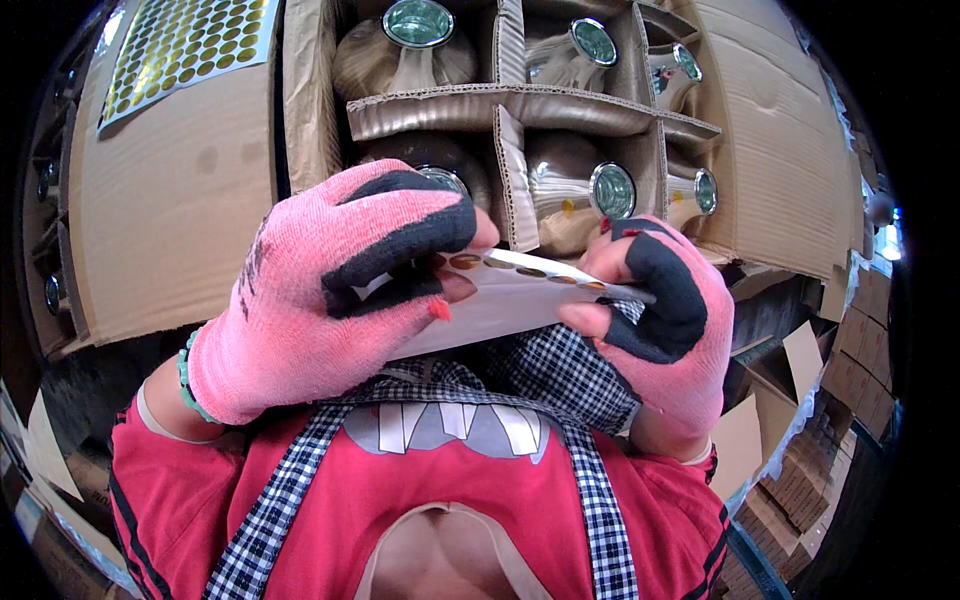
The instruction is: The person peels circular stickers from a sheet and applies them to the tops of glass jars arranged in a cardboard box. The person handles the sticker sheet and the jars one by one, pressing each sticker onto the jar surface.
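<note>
Both my hands wear pink gloves with black palms, the thumb and fingertips bare. Between them I hold a white sheet (480, 305) with a row of round gold stickers along its bent upper edge. My left hand (350, 280) pinches the sheet's left part; my right hand (665, 310) pinches its right end. Just beyond the hands stands an open cardboard box (600, 115) with dividers. Glass vases (570, 190) with round silvery rims sit upright in its compartments. A small gold dot shows on the nearest middle vase. My left hand partly hides another vase (440, 165).
A second sheet of gold round stickers (185, 50) lies on the box's left flap (180, 200). The right flap (780, 130) spreads outward. Stacked cardboard cartons (850, 390) stand at the right, and another box with glassware (50, 200) is at the far left.
</note>
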### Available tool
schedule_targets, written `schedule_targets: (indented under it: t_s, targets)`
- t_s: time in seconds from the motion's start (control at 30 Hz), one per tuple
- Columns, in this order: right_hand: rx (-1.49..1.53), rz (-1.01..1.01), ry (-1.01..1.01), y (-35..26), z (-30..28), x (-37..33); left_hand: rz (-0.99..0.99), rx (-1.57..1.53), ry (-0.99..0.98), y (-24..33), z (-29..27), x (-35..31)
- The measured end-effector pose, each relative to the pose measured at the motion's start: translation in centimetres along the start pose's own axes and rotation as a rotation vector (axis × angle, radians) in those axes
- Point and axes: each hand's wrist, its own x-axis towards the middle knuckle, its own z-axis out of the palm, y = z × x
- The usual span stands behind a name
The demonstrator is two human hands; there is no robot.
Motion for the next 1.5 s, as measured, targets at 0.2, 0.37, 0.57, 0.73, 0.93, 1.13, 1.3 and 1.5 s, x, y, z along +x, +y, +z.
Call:
schedule_targets:
  t_s: [0.2, 0.37, 0.57, 0.73, 0.93, 1.13, 1.3, 1.5]
  targets:
    - [0.005, -0.061, 0.018, 0.8, -0.7, -0.2, 0.030, 0.118, -0.030, 0.1, -0.5, 0.5]
    - [-0.013, -0.025, -0.022, 0.4, -1.0, -0.3, -0.024, 0.099, -0.027, 0.2, -0.2, 0.2]
    - [-0.250, -0.267, 0.184, -0.1, 0.0, 0.3, -0.121, 0.041, 0.029, 0.2, -0.1, 0.1]
    - [-0.391, -0.361, 0.173, 0.5, 0.0, 0.1, -0.138, 0.025, -0.013, 0.2, -0.4, 0.1]
    - [-0.367, -0.384, 0.124, 1.1, -0.1, -0.3, -0.308, -0.125, -0.049, 0.5, -0.4, 0.4]
    - [-0.315, -0.347, 0.112, 1.1, -0.1, -0.3, -0.434, -0.228, -0.029, 0.6, -0.2, 0.4]
    - [0.074, -0.173, 0.200, 0.2, -0.8, -0.6, -0.222, -0.097, -0.141, 0.4, -0.2, -0.1]
    - [-0.124, -0.191, -0.105, 0.4, 2.0, 2.6, 0.057, 0.139, -0.558, 3.0, 2.0, -4.3]
